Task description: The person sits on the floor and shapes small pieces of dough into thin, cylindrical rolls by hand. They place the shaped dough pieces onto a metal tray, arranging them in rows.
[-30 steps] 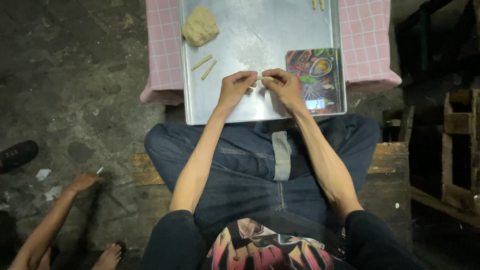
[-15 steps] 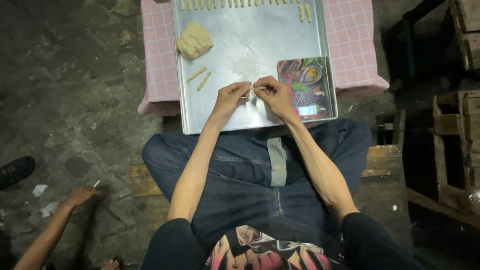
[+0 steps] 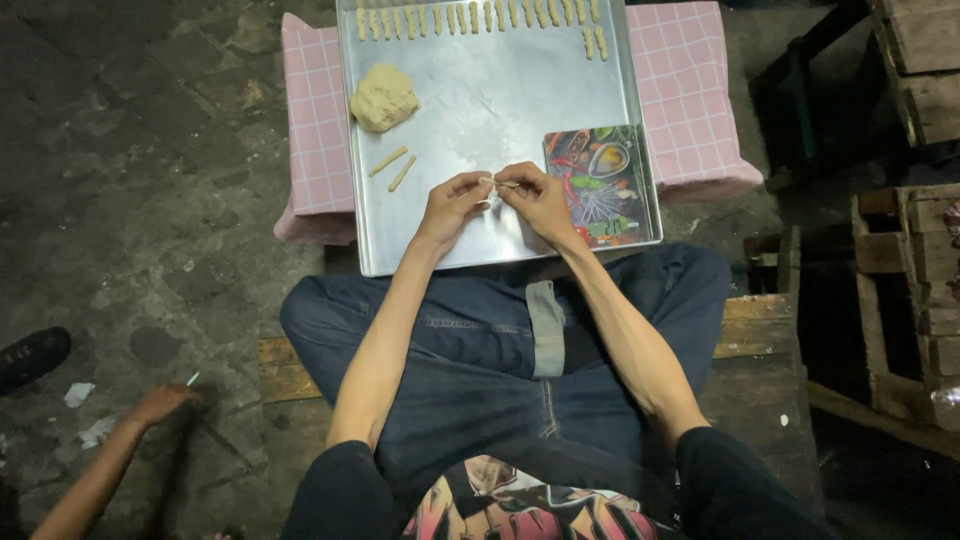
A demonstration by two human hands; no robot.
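One flat rectangular package [image 3: 601, 187] lies in the near right corner of the metal tray [image 3: 490, 110]. It is dark, printed with red, green, orange and white pictures. It sits just beside the person's right hand [image 3: 540, 203].

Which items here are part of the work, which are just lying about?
In use: left hand, right hand, dough strip between them, dough lump, two sticks, stick row, tray.
Lying about: printed card, pink cloth, crates.

Bare metal lies open across the middle of the shallow silver baking tray [image 3: 480, 110], hemmed by the pale round dough lump [image 3: 384, 97] and two loose dough sticks [image 3: 394, 167] at left, the row of dough sticks [image 3: 470, 17] along the far edge, and the colourful printed card [image 3: 600, 187] at right.
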